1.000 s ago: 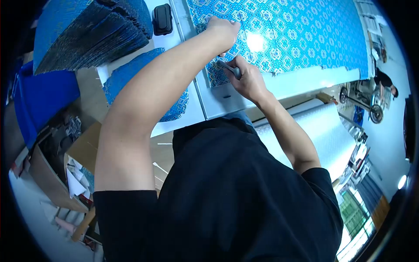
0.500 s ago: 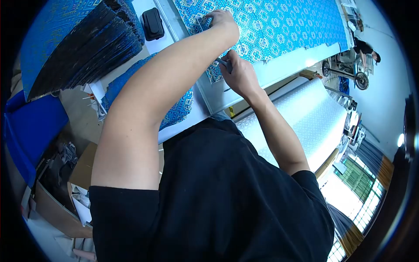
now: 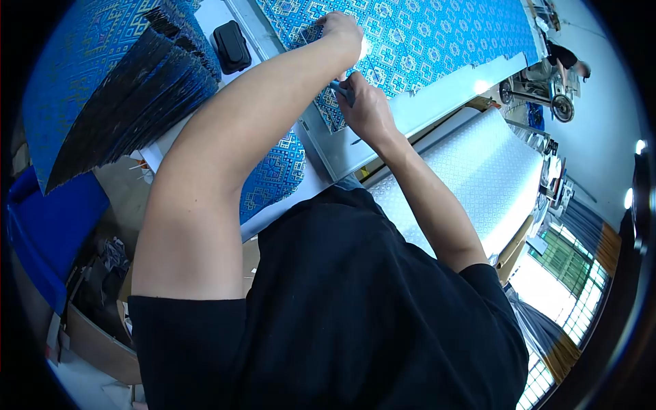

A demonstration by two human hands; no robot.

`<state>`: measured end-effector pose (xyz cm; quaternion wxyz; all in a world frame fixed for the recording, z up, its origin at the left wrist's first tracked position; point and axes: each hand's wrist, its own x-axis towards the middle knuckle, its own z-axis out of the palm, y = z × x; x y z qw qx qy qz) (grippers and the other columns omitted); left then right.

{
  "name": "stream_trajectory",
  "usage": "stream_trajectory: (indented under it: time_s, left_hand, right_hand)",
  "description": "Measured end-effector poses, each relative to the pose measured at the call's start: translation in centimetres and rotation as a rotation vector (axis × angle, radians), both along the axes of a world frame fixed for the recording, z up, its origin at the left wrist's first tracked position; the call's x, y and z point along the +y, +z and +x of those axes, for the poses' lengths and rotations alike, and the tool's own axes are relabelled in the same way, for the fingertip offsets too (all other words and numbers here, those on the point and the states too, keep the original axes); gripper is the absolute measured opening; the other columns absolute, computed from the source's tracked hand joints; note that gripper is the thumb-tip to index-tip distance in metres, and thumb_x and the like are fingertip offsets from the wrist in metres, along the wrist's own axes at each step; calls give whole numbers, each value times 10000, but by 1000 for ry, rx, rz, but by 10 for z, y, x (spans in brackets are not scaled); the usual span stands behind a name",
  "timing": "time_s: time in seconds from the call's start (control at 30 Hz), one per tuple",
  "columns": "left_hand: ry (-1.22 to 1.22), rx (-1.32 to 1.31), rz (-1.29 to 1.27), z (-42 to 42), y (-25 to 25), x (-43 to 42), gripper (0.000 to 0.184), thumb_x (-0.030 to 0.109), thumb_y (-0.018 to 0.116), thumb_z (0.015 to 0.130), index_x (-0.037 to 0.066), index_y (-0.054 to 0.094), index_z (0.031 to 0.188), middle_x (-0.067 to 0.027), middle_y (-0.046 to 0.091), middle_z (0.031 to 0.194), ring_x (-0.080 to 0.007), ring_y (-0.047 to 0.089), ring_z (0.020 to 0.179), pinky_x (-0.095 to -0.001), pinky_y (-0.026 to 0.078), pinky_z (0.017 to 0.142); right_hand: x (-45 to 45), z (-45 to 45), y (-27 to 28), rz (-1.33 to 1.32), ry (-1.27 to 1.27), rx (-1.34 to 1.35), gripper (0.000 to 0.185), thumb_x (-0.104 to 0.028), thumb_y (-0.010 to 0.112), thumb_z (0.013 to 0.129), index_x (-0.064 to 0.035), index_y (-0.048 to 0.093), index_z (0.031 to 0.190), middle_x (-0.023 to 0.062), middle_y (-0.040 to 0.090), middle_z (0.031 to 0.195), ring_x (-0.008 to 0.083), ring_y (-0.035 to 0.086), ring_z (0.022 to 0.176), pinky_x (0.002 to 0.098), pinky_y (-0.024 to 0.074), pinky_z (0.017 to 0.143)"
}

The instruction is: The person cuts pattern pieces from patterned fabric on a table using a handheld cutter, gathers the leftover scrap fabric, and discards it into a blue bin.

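Note:
Blue patterned fabric [image 3: 424, 41] lies spread over a pale worktable [image 3: 437, 96]. My left hand [image 3: 343, 31] is stretched across it, palm down, with the fingers extended over a see-through piece [image 3: 309, 34] near the fabric's left edge. My left forearm crosses in front of part of the fabric. Closer to my body, my right hand [image 3: 370, 113] is closed around a grey-handled tool [image 3: 344, 91] at the fabric's near edge. The tool's working end is too small to make out.
A thick stack of blue fabric pieces [image 3: 130, 102] stands at the left, beside a black case [image 3: 231, 46]. A cut fabric piece [image 3: 277, 174] lies under my left arm. A silvery patterned roll [image 3: 465, 164] is on the right; another person [image 3: 564, 56] is farther back.
Both hands and the table scene have shifted slightly left in view. My right hand has moved up a little, still holding the grey-handled tool.

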<state>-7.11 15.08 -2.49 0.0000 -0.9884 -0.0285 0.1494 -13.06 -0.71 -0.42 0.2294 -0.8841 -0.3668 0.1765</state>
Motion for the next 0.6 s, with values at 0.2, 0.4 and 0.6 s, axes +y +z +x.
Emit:
stream_trajectory:
  time_s: [0.2,0.4,0.6]
  left_hand:
    - [-102,29,-38,3,-6,25,653,293,936,637,85,714,1214,-145,655,1275,-328,618,1201,-436,512,1001]
    - [-171,227,-157,20,-5,46,560,239,949,601,90,755,1105,-114,736,1108,-318,701,1063,-442,579,871]
    - [-133,210,-192,31,-13,61,516,254,948,613,91,740,1057,-111,738,1073,-313,704,1025,-439,575,843]
  right_hand:
    - [17,5,-1,11,16,-39,262,-112,664,907,-10,521,1101,285,678,839,486,664,784,569,513,694]
    - [27,11,-3,26,55,-54,225,-97,648,907,-3,526,1070,289,674,817,487,664,778,571,512,681]
    - [67,22,-5,140,17,-134,243,-101,718,900,4,595,1082,258,719,926,435,710,854,487,568,729]
